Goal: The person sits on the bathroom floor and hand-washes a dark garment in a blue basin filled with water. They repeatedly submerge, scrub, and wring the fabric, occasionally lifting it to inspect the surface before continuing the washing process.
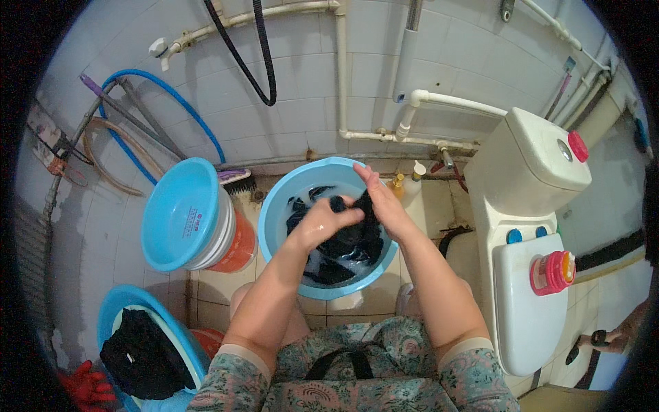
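A light blue basin (269, 213) of sudsy water stands on the floor before me, with dark wet cloth (336, 271) lying in it. Above the water, my left hand (328, 223) is closed round a bunched black cloth (368, 209) whose kind I cannot make out. My right hand (384, 200) lies flat against the right side of that cloth, its fingers straight and pointing up and to the left. The cloth hides part of the right palm. Part of the black cloth hangs down into the basin.
At left, a blue basin (175, 223) rests on buckets (235, 240); below it, another tub (113, 302) holds black clothing (147, 353). A scrub brush (237, 182) and pump bottles (412, 182) are by the wall. A toilet (528, 309) with a pink-lidded jar (551, 272) stands at right.
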A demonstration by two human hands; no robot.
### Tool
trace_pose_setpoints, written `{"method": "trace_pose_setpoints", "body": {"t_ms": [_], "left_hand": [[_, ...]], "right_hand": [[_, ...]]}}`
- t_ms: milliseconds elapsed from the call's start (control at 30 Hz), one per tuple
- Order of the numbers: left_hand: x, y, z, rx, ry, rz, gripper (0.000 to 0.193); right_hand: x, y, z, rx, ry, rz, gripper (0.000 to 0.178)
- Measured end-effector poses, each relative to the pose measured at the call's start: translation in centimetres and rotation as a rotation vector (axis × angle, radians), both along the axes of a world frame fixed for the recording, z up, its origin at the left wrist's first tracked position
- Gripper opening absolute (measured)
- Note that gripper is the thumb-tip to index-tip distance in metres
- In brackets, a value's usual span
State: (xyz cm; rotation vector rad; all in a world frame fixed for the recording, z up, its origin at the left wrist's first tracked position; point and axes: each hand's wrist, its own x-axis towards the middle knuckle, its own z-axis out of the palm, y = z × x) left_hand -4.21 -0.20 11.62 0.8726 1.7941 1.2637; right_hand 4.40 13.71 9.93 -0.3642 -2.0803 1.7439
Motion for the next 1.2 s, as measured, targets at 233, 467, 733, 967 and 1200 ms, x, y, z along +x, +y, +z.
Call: {"method": "trace_pose_setpoints", "body": {"t_ms": [233, 467, 733, 967, 1200], "left_hand": [[-7.0, -3.9, -0.6, 0.688, -0.258, 0.977, 0.022], [-7.0, -4.7, 0.8, 0.931, -0.460, 0.883, 0.021], [-8.4, -7.6, 0.6, 0.838, -0.211, 0.741, 0.027], [-3.4, -3.3, 0.4, 0.366, 0.276, 0.028, 0.059], [0.6, -0.4, -1.1, 0.136, 0.214, -0.005, 0.043]], "right_hand": [[0.8, 0.8, -5.6, 0.877, -0.924, 0.281, 0.063], [1.3, -2.4, -9.9, 1.241, -0.938, 0.167, 0.037], [1.1, 1.2, 1.7, 0.041, -0.193, -0.232, 0.025], [2.0, 1.6, 2.3, -0.052, -0.252, -0.105, 0.026], [1.6, -0.3, 2.0, 0.190, -0.250, 0.018, 0.032]]}}
